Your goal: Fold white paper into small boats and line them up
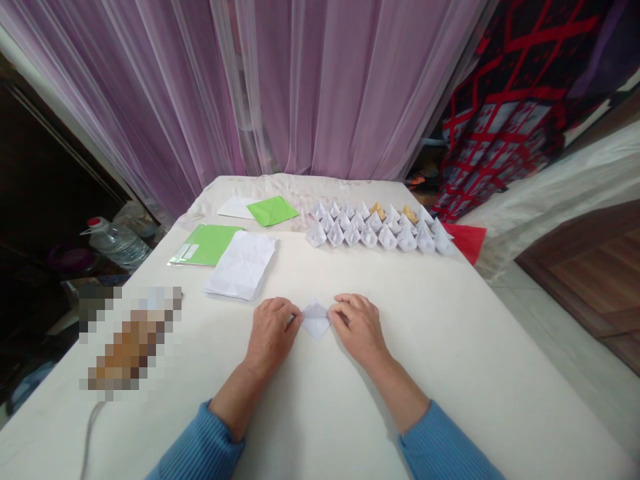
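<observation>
pinching a small folded paper (316, 323), white and diamond-shaped, by its two side corners. gripping the left corner between thumb and fingertips of the left hand (273, 332), and the right corner in the same way with the right hand (359, 325). bending the other fingers inward on both sides, pointing both hands toward each other with only the paper between. showing a crease straight across the paper, from one hand to the other. working near the middle of the white table (425, 347), directly in front of the body; not making out any contact or gap between paper and tabletop. wearing blue ribbed sleeves (203, 440), reaching forward from the near edge.

seeing, just beyond the left hand, a stack of creased white sheets (243, 267) overlapping the right side of a green packet (203, 245). finding farther back a green square (273, 211) lying partly over a white sheet (235, 207). facing, beyond the right hand and well apart from it, rows of folded paper boats (370, 238), mostly white, including two yellow ones (410, 213) toward the back. noticing a red piece (467, 241) at the table's right edge, just beside the boats. passing over a pixelated object (133, 340) at the left, too blurred for naming, and a grey cable (88, 433) running down from it. looking toward purple curtains (320, 87) hanging behind the table.
</observation>
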`<state>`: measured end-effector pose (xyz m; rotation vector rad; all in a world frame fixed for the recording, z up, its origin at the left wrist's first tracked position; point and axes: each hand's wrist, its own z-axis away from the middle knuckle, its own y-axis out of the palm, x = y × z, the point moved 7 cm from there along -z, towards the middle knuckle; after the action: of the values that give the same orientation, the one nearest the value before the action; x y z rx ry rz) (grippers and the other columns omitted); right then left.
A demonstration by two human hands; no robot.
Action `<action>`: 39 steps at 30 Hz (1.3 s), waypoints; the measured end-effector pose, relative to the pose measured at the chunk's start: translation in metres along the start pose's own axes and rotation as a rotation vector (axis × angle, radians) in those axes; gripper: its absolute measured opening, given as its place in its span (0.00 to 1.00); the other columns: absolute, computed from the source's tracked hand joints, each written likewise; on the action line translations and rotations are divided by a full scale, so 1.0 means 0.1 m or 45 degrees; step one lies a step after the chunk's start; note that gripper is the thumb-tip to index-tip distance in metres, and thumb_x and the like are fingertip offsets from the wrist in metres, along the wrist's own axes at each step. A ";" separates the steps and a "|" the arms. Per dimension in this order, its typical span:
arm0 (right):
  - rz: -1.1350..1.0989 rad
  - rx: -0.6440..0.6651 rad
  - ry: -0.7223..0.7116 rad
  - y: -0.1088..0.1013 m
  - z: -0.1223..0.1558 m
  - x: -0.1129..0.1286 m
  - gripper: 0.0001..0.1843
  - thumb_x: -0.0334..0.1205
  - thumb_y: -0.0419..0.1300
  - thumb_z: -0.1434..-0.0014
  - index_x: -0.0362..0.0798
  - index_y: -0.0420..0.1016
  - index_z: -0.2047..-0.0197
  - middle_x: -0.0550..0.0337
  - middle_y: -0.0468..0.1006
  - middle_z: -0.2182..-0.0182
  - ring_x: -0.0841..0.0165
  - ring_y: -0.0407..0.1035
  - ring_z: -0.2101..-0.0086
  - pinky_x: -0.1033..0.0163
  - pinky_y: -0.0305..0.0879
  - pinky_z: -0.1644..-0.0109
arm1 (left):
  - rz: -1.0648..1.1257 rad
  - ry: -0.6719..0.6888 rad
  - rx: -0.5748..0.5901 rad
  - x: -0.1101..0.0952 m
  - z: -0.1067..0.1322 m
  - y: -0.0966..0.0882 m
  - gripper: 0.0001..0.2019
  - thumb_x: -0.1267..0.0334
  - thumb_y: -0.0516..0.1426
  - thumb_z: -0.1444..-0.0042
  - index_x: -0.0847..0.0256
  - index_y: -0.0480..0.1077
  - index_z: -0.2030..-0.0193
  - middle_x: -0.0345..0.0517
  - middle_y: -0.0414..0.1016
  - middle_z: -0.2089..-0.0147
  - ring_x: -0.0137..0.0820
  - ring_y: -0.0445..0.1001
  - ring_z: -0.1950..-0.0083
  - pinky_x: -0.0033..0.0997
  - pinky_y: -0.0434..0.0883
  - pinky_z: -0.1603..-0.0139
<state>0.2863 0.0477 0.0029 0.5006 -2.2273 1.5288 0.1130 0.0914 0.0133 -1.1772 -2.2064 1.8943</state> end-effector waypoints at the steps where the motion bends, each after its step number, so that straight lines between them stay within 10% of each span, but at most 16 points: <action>1: -0.004 0.000 -0.001 0.00 0.00 0.00 0.07 0.37 0.59 0.40 0.53 0.77 0.68 0.59 0.77 0.56 0.62 0.66 0.52 0.54 0.58 0.48 | -0.001 -0.001 0.006 0.00 0.00 0.00 0.05 0.63 0.57 0.41 0.58 0.74 0.65 0.45 0.76 0.62 0.36 0.73 0.57 0.41 0.66 0.52; 15: 0.021 0.045 -0.231 -0.12 0.13 0.15 0.07 0.32 0.62 0.43 0.55 0.79 0.67 0.61 0.78 0.60 0.64 0.67 0.57 0.57 0.57 0.52 | -0.102 0.230 0.109 -0.20 0.10 -0.05 0.07 0.63 0.56 0.38 0.55 0.74 0.65 0.42 0.79 0.63 0.34 0.72 0.58 0.38 0.63 0.55; 39: -0.017 0.098 -0.108 -0.11 0.10 0.05 0.08 0.40 0.60 0.39 0.54 0.77 0.70 0.63 0.78 0.66 0.68 0.69 0.62 0.59 0.54 0.56 | -0.055 0.039 0.173 -0.09 0.10 0.01 0.08 0.59 0.56 0.38 0.56 0.73 0.66 0.44 0.76 0.66 0.35 0.71 0.61 0.39 0.64 0.57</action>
<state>0.2862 0.0341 0.0112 0.6133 -2.2298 1.6195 0.1159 0.0782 0.0140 -1.1203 -2.0345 1.9601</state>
